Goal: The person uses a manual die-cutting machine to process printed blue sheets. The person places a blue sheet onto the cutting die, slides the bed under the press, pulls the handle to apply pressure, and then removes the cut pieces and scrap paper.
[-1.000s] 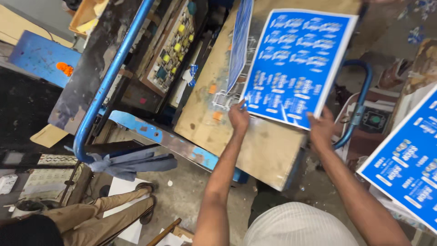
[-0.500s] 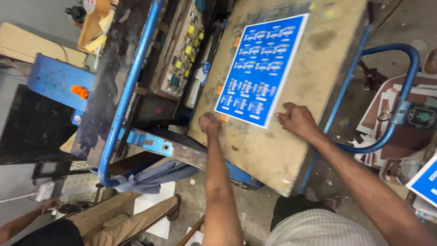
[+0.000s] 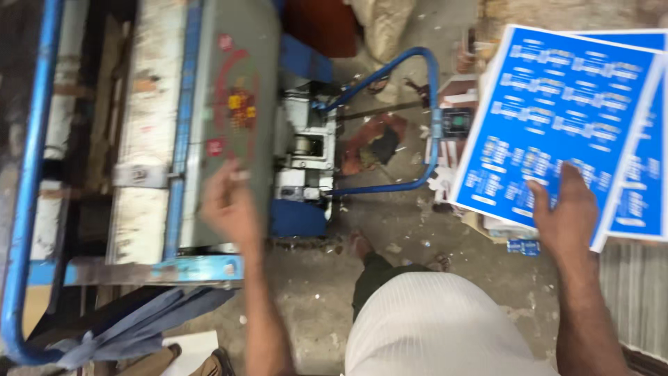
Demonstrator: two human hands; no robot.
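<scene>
The sheet [image 3: 557, 118] is bright blue with rows of small white printed blocks and a thin white edge. It lies tilted at the right, on top of a stack of like sheets [image 3: 643, 188], beside the blue-framed machine [image 3: 209, 139]. The right hand [image 3: 565, 216] rests flat on the sheet's lower part, fingers spread. The left hand [image 3: 228, 202] hangs blurred over the machine's grey surface, fingers loosely open, holding nothing.
</scene>
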